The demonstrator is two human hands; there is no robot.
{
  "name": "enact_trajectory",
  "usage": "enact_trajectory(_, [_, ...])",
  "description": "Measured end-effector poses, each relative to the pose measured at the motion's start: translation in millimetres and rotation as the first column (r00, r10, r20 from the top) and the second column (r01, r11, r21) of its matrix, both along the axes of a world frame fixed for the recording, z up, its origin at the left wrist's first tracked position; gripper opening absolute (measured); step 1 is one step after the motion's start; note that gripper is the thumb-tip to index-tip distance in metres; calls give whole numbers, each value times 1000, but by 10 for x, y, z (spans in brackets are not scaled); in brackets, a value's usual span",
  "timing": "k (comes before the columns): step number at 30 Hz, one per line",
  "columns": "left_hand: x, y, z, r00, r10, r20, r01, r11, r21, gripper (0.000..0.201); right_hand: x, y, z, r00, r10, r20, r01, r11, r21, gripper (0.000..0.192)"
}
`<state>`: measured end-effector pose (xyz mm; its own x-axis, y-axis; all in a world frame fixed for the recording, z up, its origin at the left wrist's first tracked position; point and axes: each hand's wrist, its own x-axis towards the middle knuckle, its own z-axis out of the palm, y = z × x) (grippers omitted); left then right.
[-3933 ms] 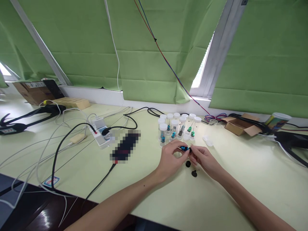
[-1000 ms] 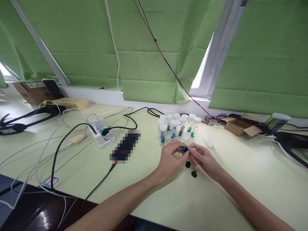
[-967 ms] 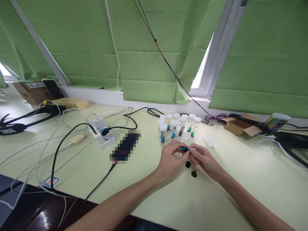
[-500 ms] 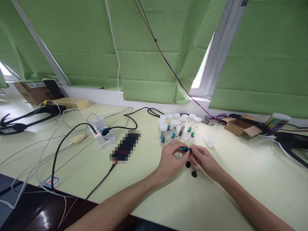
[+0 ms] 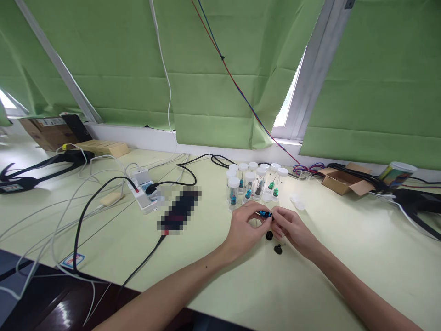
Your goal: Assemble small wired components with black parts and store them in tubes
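Between the fingertips of both hands is a small blue and black part [image 5: 264,214], too small to name by kind. My left hand [image 5: 245,230] pinches its blue body. My right hand [image 5: 291,228] is closed at its dark right end, and the fingers hide that end. Below the fingers, a black round knob-like piece [image 5: 269,235] lies on the table, with a black disc-shaped piece [image 5: 278,249] a little nearer to me. Just beyond my hands stand several clear tubes with white caps [image 5: 233,191], with blue, green or dark parts inside.
A loose white cap [image 5: 298,202] lies right of the tubes. Farther right are an open cardboard box [image 5: 339,181], a printed canister [image 5: 396,174] and black cables. To the left lie a blurred-out dark device [image 5: 181,210], a white power strip [image 5: 143,195] and tangled cords.
My right fingers have shifted very slightly around the dark end of the blue part. Everything else stays in place.
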<state>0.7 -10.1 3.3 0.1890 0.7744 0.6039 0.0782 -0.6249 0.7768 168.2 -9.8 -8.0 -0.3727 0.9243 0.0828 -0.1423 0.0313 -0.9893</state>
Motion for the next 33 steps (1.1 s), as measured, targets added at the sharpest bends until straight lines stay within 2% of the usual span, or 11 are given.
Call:
enact_trajectory(11, [11, 4, -22, 1000, -20, 9, 20, 1000, -6, 15, -10, 35, -59, 999, -27, 34, 27, 1000, 2, 48])
enact_trajectory(19, [3, 22, -36, 999, 36, 26, -36, 999, 11, 12, 12, 2, -24, 1000, -14, -8, 14, 1000, 3, 24])
enact_trajectory(23, [3, 18, -30, 999, 27, 16, -27, 1000, 4, 12, 16, -1, -17, 1000, -1, -3, 1, 1000, 16, 22])
enact_trajectory(33, [7, 15, -33, 1000, -4, 15, 4, 1000, -12, 14, -2, 5, -15, 1000, 4, -8, -4, 1000, 7, 41])
